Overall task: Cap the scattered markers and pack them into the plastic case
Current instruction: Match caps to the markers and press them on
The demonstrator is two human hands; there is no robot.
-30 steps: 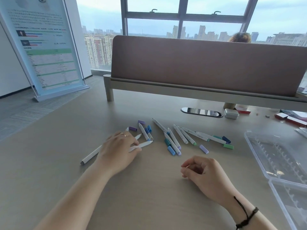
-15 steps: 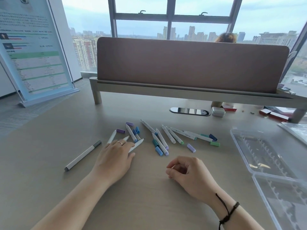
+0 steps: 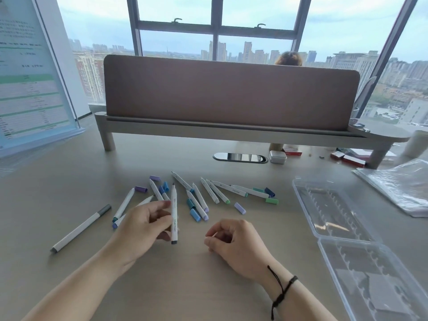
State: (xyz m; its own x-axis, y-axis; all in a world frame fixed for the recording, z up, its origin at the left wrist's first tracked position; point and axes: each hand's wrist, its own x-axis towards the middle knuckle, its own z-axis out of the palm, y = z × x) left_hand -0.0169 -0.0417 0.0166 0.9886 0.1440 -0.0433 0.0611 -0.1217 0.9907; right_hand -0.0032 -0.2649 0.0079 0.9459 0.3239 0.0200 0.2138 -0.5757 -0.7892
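Observation:
My left hand [image 3: 143, 225] pinches a white marker [image 3: 174, 209] with a dark end, holding it lifted and nearly upright in the picture, its uncapped tip pointing away. My right hand [image 3: 236, 244] rests on the table with fingers curled and nothing in it. Several white markers [image 3: 209, 193] and loose caps, such as a lilac cap [image 3: 240, 208] and a blue cap [image 3: 195, 215], lie scattered just beyond both hands. A grey-capped marker [image 3: 81, 228] lies apart at the left. The clear plastic case [image 3: 308, 188] lies open at the right.
A desk divider [image 3: 231, 93] on a raised shelf spans the far side of the table. A cable port [image 3: 239, 157] and a small white box [image 3: 277, 156] sit under it. Clear plastic bags [image 3: 398, 184] lie at the far right. A standing sign [image 3: 30, 72] is at the left.
My left hand has picked one white marker out of the pile and lifted it off the table. My right hand stays curled in place. The view has shifted a little.

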